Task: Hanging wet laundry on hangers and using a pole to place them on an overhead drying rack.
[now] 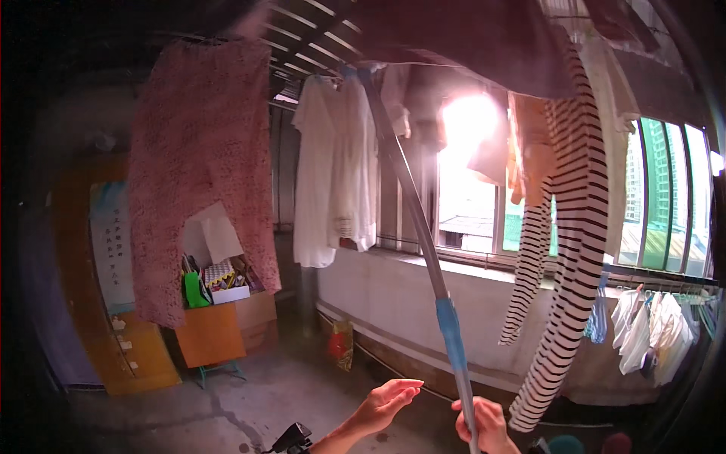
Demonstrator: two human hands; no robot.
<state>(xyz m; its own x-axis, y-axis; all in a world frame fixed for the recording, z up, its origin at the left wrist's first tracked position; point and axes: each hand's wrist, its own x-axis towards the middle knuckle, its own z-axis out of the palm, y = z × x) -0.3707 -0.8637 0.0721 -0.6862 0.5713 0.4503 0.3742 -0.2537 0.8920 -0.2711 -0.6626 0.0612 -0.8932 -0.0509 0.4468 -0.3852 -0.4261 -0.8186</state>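
Note:
My right hand [482, 423] is wrapped around the lower part of a long metal pole [417, 221] with a blue sleeve [450, 329] partway along it. The pole leans up and to the left, its blue top end appearing beside the collar of a hanging white shirt [354, 153]; whether it touches the hanger cannot be told. To the left of the pole, my left hand [391, 400] is held out with fingers extended and nothing in it. Black-and-white striped pants [573, 227] hang close to the right hand. Another white garment [317, 176] hangs beside the shirt.
Pink textured pants [204, 136] hang at the left, before an orange cabinet [210, 335] bearing a box of small items [229, 292]. Dark cloth [465, 45] hangs low overhead. Windows [663, 193] line the wall; small white laundry [652, 329] hangs at the right.

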